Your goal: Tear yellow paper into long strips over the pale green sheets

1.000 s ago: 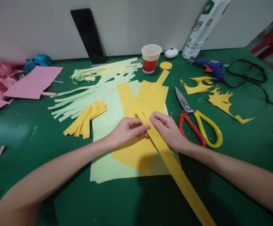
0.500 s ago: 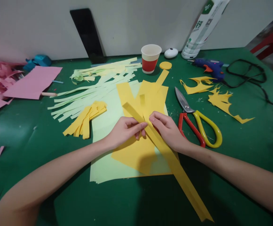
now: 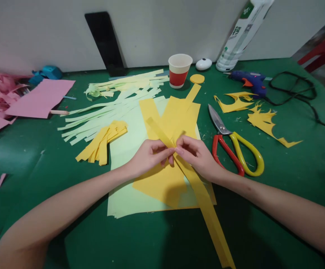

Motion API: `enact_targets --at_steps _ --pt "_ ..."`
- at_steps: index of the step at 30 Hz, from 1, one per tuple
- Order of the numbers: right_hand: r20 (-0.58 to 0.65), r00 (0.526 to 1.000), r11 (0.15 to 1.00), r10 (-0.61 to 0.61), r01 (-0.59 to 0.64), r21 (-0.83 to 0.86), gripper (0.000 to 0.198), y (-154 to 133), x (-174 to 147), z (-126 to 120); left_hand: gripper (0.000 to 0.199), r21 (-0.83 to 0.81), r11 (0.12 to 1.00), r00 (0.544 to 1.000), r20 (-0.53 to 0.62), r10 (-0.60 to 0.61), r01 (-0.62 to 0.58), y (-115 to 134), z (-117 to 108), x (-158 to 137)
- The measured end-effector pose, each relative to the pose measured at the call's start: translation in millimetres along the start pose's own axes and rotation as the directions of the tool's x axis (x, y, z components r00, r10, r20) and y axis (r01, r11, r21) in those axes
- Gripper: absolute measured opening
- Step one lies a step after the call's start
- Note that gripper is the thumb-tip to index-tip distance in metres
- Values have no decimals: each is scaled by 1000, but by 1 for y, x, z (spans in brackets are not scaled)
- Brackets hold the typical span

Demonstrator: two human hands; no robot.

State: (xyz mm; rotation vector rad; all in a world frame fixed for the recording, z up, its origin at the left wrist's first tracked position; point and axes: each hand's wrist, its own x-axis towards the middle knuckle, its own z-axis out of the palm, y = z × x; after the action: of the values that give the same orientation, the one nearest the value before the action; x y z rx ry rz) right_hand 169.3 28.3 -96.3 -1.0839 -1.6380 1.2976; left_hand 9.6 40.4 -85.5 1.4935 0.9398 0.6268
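My left hand (image 3: pixel 153 157) pinches a long yellow paper strip (image 3: pixel 198 190) where it crosses a shorter strip end. My right hand (image 3: pixel 197 155) is closed on the same crossing, its thumb and fingertips meeting those of the left. From there the strip's long tail runs down to the bottom of the view. Beneath both hands lie yellow paper sheets (image 3: pixel 156 190) on pale green sheets (image 3: pixel 123 203). A bundle of short yellow strips (image 3: pixel 102 144) sits left of my left hand. Scissors (image 3: pixel 226 138) with red and yellow handles lie open right of my right hand.
Fringed pale green paper (image 3: pixel 114 110) spreads at the back left, pink paper (image 3: pixel 43 98) further left. A paper cup (image 3: pixel 180 71), a yellow disc (image 3: pixel 197 79) and a white oval object (image 3: pixel 203 64) stand behind. A corded glue gun (image 3: pixel 249 79) and yellow scraps (image 3: pixel 271 121) lie right.
My right hand has moved slightly left, bringing its fingertips against my left. The short strip end between them has tipped down to the right, and the long tail has swung left.
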Motion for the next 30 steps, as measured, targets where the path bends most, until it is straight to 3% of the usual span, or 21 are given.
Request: enact_targets --at_steps 9,19,24,30 --pt "1 999 997 34 -34 63 25 1 1 0 23 -61 998 997 76 -3 8 -2 -1 1" --pt "-107 990 991 92 -82 102 24 0 2 1 32 69 998 999 -52 9 -5 0 0 0" --pt "-128 990 996 54 -45 72 24 -2 4 1 22 84 996 997 73 31 -37 1 1 0" --pt "-75 997 999 35 -34 11 28 0 2 1 24 111 993 995 98 23 -34 -2 0 1"
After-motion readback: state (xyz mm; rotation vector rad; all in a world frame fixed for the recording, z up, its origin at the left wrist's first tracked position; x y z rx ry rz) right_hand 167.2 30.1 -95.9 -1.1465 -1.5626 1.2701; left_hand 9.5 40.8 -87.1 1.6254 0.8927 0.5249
